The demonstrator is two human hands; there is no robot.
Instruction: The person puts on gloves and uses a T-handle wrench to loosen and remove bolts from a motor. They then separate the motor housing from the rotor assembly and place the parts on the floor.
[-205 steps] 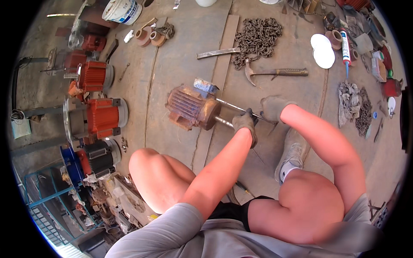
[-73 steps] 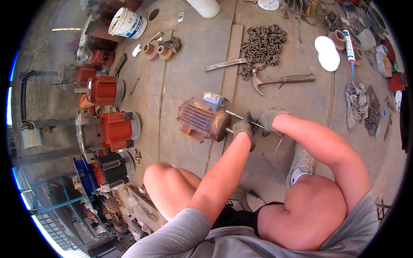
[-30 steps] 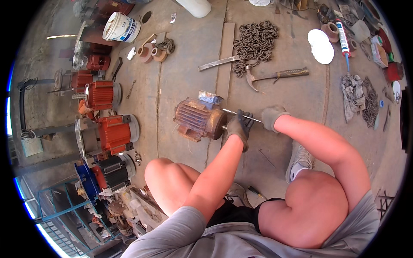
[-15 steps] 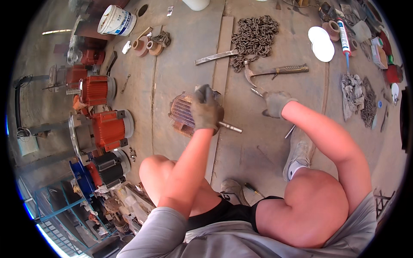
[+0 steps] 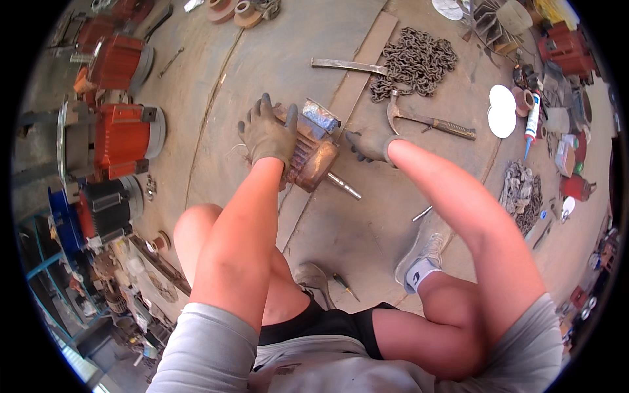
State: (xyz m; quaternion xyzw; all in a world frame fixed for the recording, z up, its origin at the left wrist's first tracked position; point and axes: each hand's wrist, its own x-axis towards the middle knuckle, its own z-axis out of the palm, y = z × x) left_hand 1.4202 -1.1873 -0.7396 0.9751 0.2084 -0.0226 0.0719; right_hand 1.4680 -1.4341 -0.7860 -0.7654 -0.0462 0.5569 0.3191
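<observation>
A rusty finned electric motor (image 5: 320, 162) lies tilted on the floor before me, its bright shaft (image 5: 345, 186) pointing towards the near right. On its upper side a small box-like part (image 5: 321, 119) shows a blue and silvery face. My gloved left hand (image 5: 267, 133) rests against the motor's left side, fingers spread and nothing gripped. Just right of the motor, my gloved right hand (image 5: 371, 145) has its fingers curled towards the motor; whatever they may hold is hidden. Beyond that hand lies a claw hammer (image 5: 436, 123), close to a heap of chain (image 5: 419, 62).
A flat metal bar (image 5: 347, 65) touches the chain. Several motors, including an orange one (image 5: 124, 139) and a black one (image 5: 108, 204), line the left. A screwdriver (image 5: 345, 286) lies between my shoes, a thin metal rod (image 5: 422, 213) by my right shoe. A sealant tube (image 5: 532, 124) sits at right.
My left hand has shifted from the motor's top to its left side and spread its fingers. The right hand has moved left to the motor; the metal piece it held no longer shows.
</observation>
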